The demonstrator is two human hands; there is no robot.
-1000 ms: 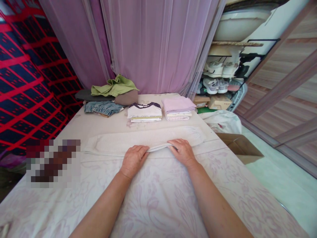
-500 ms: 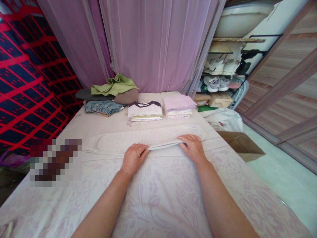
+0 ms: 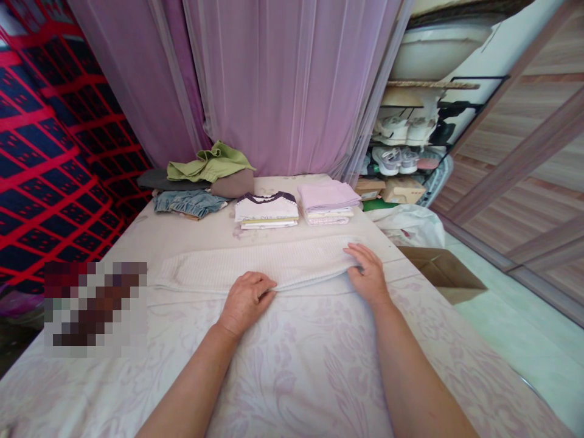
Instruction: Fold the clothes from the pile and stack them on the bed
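Note:
A white ribbed garment (image 3: pixel 274 258) lies folded into a long flat strip across the bed. My left hand (image 3: pixel 249 298) pinches its near edge around the middle, thumb and fingers together on the cloth. Near the strip's right end is my right hand (image 3: pixel 368 277), with its fingers apart and the fingertips at the cloth. Beyond the strip sit a stack of folded shirts (image 3: pixel 267 210), the top one white with a dark collar, and a stack of folded lilac cloth (image 3: pixel 328 198).
Farther left is a pile with a green garment (image 3: pixel 212 163) and denim shorts (image 3: pixel 189 204). Purple curtains (image 3: pixel 278 85) hang behind the bed. A cardboard box (image 3: pixel 440 271) stands on the floor at right, below a shoe rack (image 3: pixel 410 146). A blurred patch covers the bed's left side.
My right hand has loosened from the garment's near edge and shifted right, its fingers spreading. The left hand stays at the near edge. The view has tilted up slightly.

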